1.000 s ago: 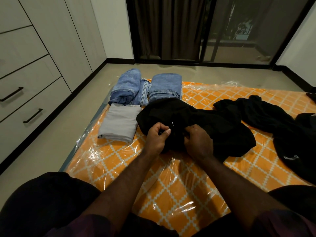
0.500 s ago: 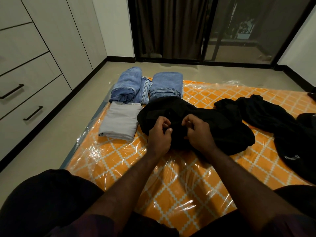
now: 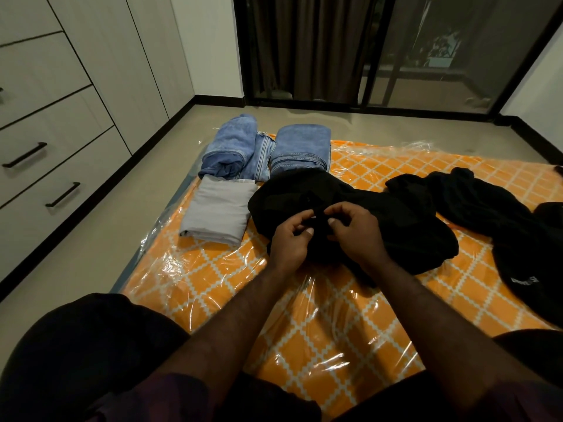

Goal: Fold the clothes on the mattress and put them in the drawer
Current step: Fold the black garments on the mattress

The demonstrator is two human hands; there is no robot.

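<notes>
Hands meet over the near middle of the crumpled black garment [image 3: 380, 220], which lies on the orange mattress [image 3: 320, 330] straight ahead of the person. The left hand [image 3: 289, 239] and the right hand [image 3: 356, 236] sit close together, knuckles up, each with thumb and forefinger pinching a small bunch of the black cloth between them, so that both are clamped on the same fold. The rest of the garment spreads away from the hands, mostly to the right and toward the far side, its left edge just beside a folded grey garment [image 3: 217, 213].

Beyond the grey piece, at the far left corner of the mattress, two folded blue jeans lie side by side: the left jeans [image 3: 231, 146] and the right jeans [image 3: 301, 147], the right pair touching the far edge of the black garment. To the right, apart from the hands, a second heap of black clothes [image 3: 487, 208] lies unfolded; near its lower right part a small pale printed mark [image 3: 524, 280] shows, too blurred to read.

The mattress has a white lattice pattern and is wrapped in clear, shiny plastic film. It lies on the floor [image 3: 91, 239]. At the left stands a pale cabinet with closed drawers [image 3: 54, 166] carrying dark bar handles.
</notes>
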